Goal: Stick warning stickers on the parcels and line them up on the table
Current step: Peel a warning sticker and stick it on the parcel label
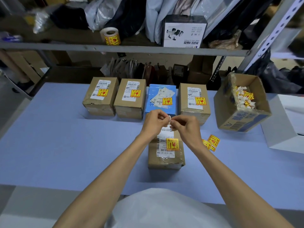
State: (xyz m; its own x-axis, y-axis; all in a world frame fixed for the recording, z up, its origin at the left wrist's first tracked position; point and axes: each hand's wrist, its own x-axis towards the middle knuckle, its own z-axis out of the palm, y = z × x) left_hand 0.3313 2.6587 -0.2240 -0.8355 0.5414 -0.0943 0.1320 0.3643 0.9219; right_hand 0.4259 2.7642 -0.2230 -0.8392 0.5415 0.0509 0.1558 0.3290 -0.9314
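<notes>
WHILE WE PINCH THE SCRAP: PARCEL FIVE, STICKERED

While our left hand (153, 122) and right hand (185, 127) pinch one white scrap (169, 118) between fingertips, likely sticker backing, we judge it best balled small and dropped in the open carton (238, 119) at right. Below: brown parcel (166, 155), near table (65, 145) centre, yellow-red warning sticker (172, 143) flat on its white label. Behind: four stickered parcels (130, 99) in a row.

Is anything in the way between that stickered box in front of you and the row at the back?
Nothing visible: only table lies between the near parcel and the row of four. The open carton crowds the row's right end.
</notes>
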